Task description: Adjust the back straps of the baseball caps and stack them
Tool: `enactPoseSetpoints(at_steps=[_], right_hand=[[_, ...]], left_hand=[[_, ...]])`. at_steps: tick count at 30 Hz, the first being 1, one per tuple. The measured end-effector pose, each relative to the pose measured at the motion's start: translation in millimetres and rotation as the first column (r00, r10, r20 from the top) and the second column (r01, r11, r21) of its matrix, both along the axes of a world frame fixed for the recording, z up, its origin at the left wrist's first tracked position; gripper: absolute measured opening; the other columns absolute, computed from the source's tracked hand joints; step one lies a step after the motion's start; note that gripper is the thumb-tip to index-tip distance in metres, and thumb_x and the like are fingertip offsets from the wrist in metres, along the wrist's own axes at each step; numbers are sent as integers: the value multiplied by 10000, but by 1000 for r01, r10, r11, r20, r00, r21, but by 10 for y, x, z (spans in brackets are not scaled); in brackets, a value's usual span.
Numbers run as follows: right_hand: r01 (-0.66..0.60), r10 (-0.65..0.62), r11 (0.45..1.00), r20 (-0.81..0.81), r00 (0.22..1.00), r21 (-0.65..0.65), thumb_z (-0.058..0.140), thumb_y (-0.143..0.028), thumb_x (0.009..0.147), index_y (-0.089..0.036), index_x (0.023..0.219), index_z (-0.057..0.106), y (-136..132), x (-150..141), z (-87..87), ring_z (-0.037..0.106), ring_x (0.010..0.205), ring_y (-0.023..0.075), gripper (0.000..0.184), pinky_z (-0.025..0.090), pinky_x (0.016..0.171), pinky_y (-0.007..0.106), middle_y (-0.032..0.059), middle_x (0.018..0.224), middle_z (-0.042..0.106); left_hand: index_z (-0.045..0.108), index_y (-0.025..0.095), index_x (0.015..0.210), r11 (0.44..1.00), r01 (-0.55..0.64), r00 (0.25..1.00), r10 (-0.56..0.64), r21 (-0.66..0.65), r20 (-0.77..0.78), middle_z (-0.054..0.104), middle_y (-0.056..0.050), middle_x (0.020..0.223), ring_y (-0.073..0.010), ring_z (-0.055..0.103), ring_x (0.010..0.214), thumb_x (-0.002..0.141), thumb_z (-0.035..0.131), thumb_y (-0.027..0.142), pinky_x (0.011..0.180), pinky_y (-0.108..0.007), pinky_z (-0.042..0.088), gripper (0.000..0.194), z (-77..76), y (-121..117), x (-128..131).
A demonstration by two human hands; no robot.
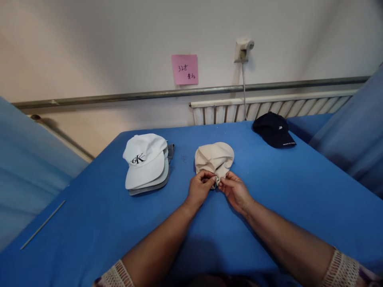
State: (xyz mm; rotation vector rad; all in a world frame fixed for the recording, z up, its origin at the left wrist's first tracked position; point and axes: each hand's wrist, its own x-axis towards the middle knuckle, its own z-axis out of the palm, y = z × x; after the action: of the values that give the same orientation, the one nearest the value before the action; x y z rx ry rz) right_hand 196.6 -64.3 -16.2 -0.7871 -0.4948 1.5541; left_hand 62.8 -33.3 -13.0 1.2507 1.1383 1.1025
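Observation:
A beige cap (214, 156) lies in front of me on the blue-covered table (209, 235), its brim pointing away and its gathered back edge towards me. My left hand (201, 187) pinches that back edge from the left side. From the right, my right hand (235, 190) pinches it too, with the fingertips of both hands close together. The small part of the back strap between them is mostly hidden by my fingers.
Left of the beige cap, a white cap (146, 159) tops a stack of caps. A dark navy cap (273, 129) sits at the back right. A thin stick (43, 224) lies near the left edge. Blue curtains (26, 159) hang at both sides; a radiator (227, 113) stands behind.

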Motion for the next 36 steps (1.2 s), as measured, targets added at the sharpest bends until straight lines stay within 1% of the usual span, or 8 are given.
enactPoseSetpoints(at_steps=[7,10,13,18,23,26,30,36], right_hand=[[-7,7,999,-5,1000,33,791,-198,643,-203,852,702,10,-4,-35,522,601,95,227,441,582,230,-13,775,668],[-32,33,998,-19,999,62,786,-198,662,-202,863,704,8,-7,-26,532,612,96,218,448,595,231,-9,779,673],[-5,8,998,-43,999,60,784,-190,671,-200,853,702,8,-3,-5,541,623,91,200,457,613,223,-12,781,672],[51,-49,999,-109,993,11,788,-164,654,-203,816,683,27,44,14,550,630,86,197,470,619,213,-21,799,678],[20,-23,999,-104,994,-26,801,-173,647,-187,774,660,26,73,43,569,625,83,191,461,606,200,-25,748,676],[27,-31,999,-100,995,-39,822,-190,644,-189,746,637,18,66,59,571,606,78,211,451,581,189,-38,704,660],[32,-38,998,-128,991,-49,844,-224,643,-195,740,619,14,50,49,574,599,75,247,456,568,184,-42,704,653],[33,-35,999,-92,995,-29,852,-270,656,-187,722,624,19,25,21,560,595,69,251,460,565,174,-40,674,632]], left_hand=[[684,143,780,994,69,990,-56,89,-133,664,-7,719,-114,590,644,743,697,279,611,-216,470,142,11,7,-11],[665,147,795,991,63,986,-43,121,-164,650,0,712,-113,582,624,764,682,287,591,-217,465,145,19,-7,-13],[662,156,832,975,70,976,-23,210,-217,661,-14,771,-126,602,678,816,641,300,627,-230,479,146,48,-41,-7],[678,188,1030,894,243,917,-85,377,-389,666,-59,1015,-162,622,892,848,617,243,799,-282,496,200,102,-81,-22],[617,206,1125,851,371,836,-132,372,-533,660,-58,1040,-179,615,920,835,621,189,831,-310,493,290,113,-72,-64],[602,213,1118,833,372,815,-82,410,-574,649,-51,1024,-182,607,918,839,597,172,832,-316,486,282,136,-80,-72],[582,203,1097,816,299,845,14,494,-535,626,-44,977,-174,592,904,844,572,156,836,-309,475,258,186,-106,-69],[577,196,1034,818,344,828,-33,461,-560,603,-42,961,-174,574,878,842,618,220,800,-302,468,198,250,-131,-55]])
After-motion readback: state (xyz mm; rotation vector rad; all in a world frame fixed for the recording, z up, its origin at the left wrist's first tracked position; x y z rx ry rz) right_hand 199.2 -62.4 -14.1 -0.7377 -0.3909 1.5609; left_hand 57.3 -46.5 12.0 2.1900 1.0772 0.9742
